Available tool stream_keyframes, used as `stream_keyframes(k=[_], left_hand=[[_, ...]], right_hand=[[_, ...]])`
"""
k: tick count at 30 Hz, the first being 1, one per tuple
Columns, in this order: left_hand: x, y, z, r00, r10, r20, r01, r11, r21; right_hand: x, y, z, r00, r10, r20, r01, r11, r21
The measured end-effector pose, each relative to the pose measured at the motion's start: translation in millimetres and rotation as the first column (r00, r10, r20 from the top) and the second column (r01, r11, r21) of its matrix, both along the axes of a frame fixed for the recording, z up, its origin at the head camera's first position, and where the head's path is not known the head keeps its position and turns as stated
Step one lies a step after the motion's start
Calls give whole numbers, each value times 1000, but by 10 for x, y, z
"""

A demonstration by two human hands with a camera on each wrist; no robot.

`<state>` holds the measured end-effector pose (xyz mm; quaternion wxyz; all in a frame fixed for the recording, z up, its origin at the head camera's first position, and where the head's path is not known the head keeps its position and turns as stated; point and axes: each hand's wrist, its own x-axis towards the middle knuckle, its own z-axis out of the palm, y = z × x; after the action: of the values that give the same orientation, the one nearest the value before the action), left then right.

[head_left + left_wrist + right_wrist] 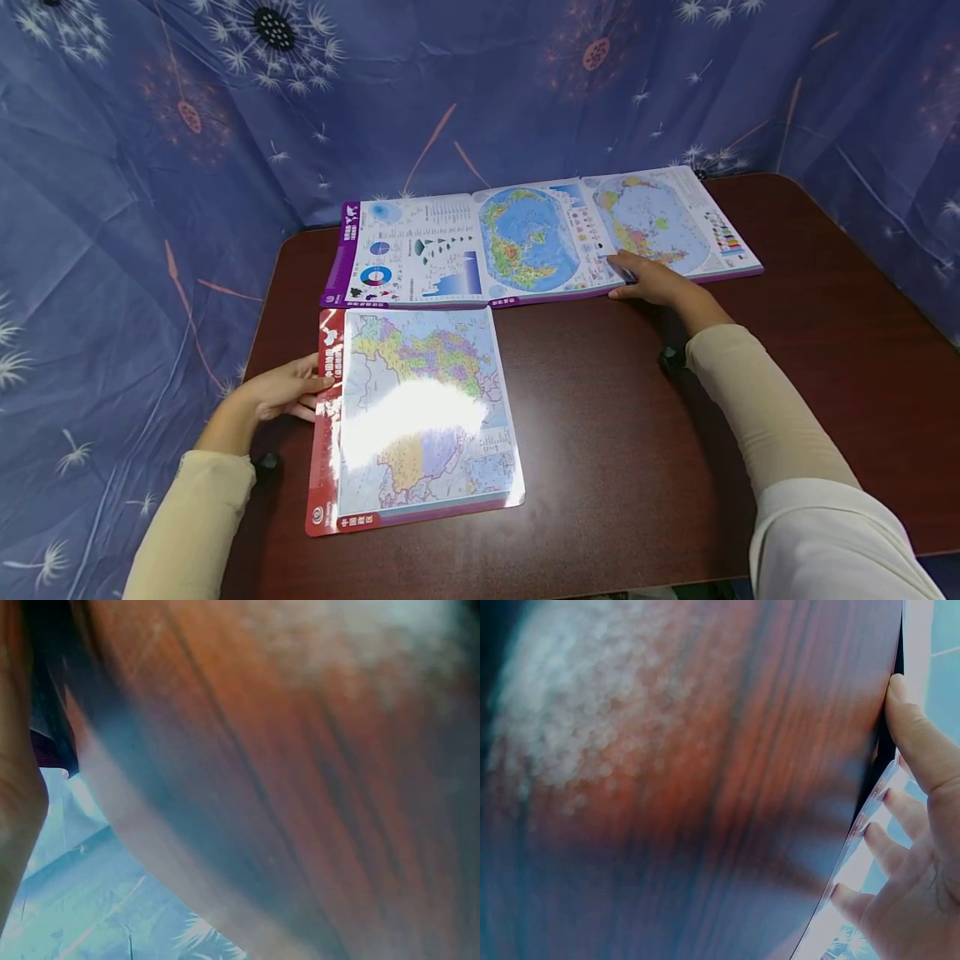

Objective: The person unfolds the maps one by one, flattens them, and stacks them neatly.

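Left hand [281, 390] pinches red-edged map [442, 354] at left border. Right hand [660, 285], fingers loosely extended, touches purple-edged map [536, 237] along near side.

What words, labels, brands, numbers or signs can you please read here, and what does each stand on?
"中国政区": bottom tab of the red-edged map.
"中国地图": that map's red side strip.
"世界", with the rest uncertain: right-hand purple tab under the purple-edged maps.
Too small or blurred to read for certain: the purple side strip, the other purple tab, the round logo and the fine print.
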<state>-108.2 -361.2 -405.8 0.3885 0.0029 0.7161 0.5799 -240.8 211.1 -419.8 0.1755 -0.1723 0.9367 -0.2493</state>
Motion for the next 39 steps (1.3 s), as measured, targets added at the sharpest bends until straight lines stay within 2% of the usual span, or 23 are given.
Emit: stream_keyframes(k=[7, 10, 13, 20, 27, 31, 35, 37, 39], left_hand=[[46, -59, -13, 1000, -14, -8, 15, 995, 94], [44, -64, -7, 999, 20, -47, -14, 993, 117], [24, -46, -1, 991, 79, -109, -64, 989, 136], [-94, 105, 9, 949, 227, -218, -185, 962, 199], [-213, 342, 110, 908, 354, -222, -285, 913, 291], [-237, 491, 197, 884, 414, -219, -329, 882, 338], [-278, 597, 215, 851, 482, -210, -390, 846, 362], [-311, 641, 203, 832, 515, -207, -420, 828, 372], [-349, 683, 183, 818, 538, -203, -436, 810, 391]], right_hand=[[-10, -6, 10, 1000, 5, -14, -5, 1000, 6], [-10, -5, 15, 1000, 1, -13, -1, 1000, 5], [-16, -1, 9, 1000, -1, -9, 1, 1000, 1], [-26, 7, -4, 1000, -25, 11, 25, 1000, -5], [-21, -14, 19, 998, -54, 22, 54, 999, 4], [-19, -44, 55, 994, -103, 33, 104, 993, -50], [15, -185, 138, 988, -157, -1, 154, 965, -213], [54, -306, 198, 985, -175, -2, 164, 930, -327], [100, -456, 260, 986, -163, 23, 155, 873, -462]])
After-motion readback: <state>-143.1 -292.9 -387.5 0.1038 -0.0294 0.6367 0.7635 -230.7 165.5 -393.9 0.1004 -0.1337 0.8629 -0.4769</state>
